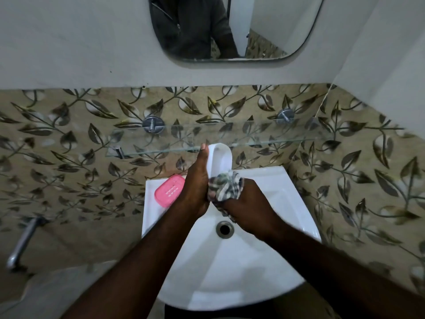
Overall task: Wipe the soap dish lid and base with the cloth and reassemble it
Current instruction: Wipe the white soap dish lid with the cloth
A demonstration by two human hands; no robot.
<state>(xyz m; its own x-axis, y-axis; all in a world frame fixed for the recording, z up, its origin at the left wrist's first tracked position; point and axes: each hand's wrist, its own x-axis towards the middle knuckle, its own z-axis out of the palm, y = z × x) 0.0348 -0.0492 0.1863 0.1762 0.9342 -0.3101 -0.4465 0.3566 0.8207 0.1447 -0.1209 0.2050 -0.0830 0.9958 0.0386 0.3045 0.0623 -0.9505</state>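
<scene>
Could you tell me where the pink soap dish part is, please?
The pink soap dish part lies on the sink's back-left rim in the head view, just left of the left hand.

Between the left hand (195, 188) and right hand (249, 207) sit one cloth (226, 186) and one white dish piece (222, 157), possibly the lid; left of both, one pink dish piece (169, 190).
</scene>
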